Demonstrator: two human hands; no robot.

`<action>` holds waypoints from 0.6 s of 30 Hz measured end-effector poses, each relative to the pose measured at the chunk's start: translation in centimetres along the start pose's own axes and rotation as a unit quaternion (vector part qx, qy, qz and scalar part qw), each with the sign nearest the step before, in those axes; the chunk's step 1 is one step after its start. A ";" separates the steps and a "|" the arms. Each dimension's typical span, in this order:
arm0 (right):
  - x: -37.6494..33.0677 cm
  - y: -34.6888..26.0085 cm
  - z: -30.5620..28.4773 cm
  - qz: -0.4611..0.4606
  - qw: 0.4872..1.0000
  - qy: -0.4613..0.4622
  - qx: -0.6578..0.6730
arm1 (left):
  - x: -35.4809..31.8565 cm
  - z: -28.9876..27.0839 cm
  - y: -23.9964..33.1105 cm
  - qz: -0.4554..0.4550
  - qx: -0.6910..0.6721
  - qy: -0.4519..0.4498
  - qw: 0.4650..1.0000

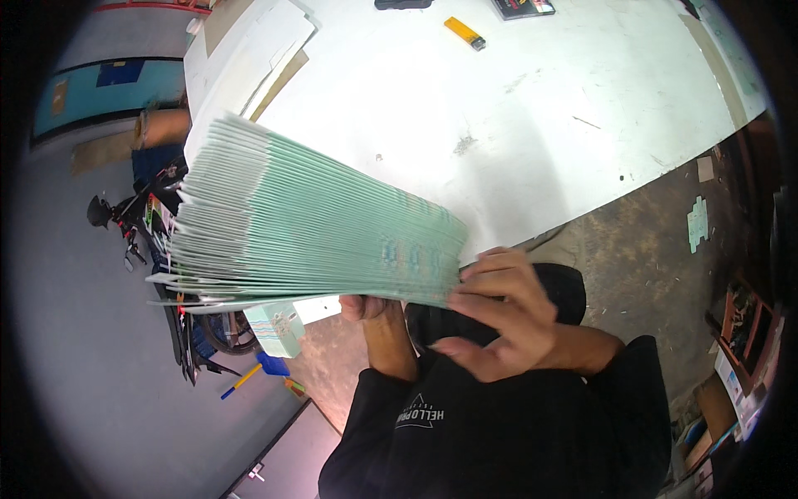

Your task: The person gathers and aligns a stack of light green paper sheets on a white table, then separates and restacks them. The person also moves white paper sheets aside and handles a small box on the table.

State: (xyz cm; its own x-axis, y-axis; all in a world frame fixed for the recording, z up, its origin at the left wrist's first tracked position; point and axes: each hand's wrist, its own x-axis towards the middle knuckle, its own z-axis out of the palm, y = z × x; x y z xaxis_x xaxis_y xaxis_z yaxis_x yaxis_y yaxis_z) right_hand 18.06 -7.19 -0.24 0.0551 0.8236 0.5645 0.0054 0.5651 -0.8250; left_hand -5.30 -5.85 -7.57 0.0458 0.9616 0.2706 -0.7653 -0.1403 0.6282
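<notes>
A thick fanned stack of pale green printed card sheets [324,216] is held up in front of me, tilted, its layered edges spread wide at the left and closer together at the right. My left hand [363,308] grips the stack from below; most of its fingers are hidden behind the sheets. At the stack's lower right corner is my right hand [503,312], its fingertips at the sheet edges. Its fingers are spread and the thumb stands apart from the sheets, slightly blurred.
Beyond the stack lies a white table [532,125] with a yellow lighter [464,33], a dark pack [524,7] and loose papers [266,50]. A green patterned box-like stack [276,330] is below left. A motorcycle [179,274] and blue dustpan [273,363] are farther left.
</notes>
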 end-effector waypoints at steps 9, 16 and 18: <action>1.4 0.1 1.0 0.083 0.995 0.027 -0.040 | -2.8 0.7 -0.7 0.053 0.109 0.023 0.992; 2.2 1.2 1.1 0.043 0.997 0.031 -0.053 | -3.8 0.9 -0.8 0.075 0.096 0.065 0.990; 1.8 1.6 1.2 0.047 0.996 0.019 -0.070 | -3.4 1.8 -1.0 0.083 0.131 0.095 0.983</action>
State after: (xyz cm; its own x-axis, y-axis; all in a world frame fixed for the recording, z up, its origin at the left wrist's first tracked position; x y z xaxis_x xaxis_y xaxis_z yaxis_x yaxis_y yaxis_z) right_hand 16.98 -4.78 -0.49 0.1002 0.8686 0.4853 0.1379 0.4709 -0.8713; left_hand -3.55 -9.44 -7.83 -0.2059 0.9435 0.2595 -0.5594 -0.3310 0.7599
